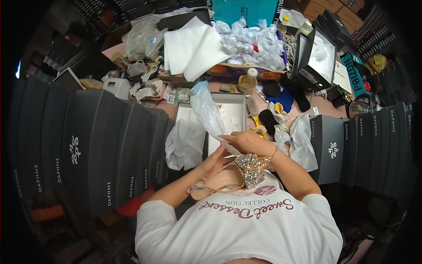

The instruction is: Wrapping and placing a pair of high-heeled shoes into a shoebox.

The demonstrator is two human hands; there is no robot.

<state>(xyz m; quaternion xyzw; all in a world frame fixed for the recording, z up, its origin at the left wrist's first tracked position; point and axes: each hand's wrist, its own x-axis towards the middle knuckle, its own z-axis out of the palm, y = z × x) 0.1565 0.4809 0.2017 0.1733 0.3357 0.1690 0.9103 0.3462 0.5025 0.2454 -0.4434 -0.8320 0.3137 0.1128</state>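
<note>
Bag (205, 105): translucent thin plastic, lower end at the right hand, the rest stretched slantwise above the open shoe box (241, 108).
Right hand (247, 143): fingers bent down and nearly closed, with hold of the bag's near end.
Left hand (214, 162): half-curled, just below the right one; its contact with bag or sandal not possible to tell, because of overlapping fingers.
Sandal (224, 179): at the front of the white shirt (237, 220), between the two forearms, glittering bow (252, 169) toward the right arm.
Risk for bag: in my judgement, tearing or snagging, from hard pulling over the rough bow and thin straps.
Risk for sandal: sliding down from the body, from both hands being busy with plastic and giving little support.
Table (165, 105): pinkish and crowded; white tissue (187, 143) over the box's left side, yellow-handled brush (252, 112) and bottle (247, 82) near the box, blue cloth (285, 101) farther right.
Room: stacks of dark shoe boxes (90, 136) at both sides; beyond the table's heap of crumpled plastic (252, 46), turquoise bag (246, 13).
</note>
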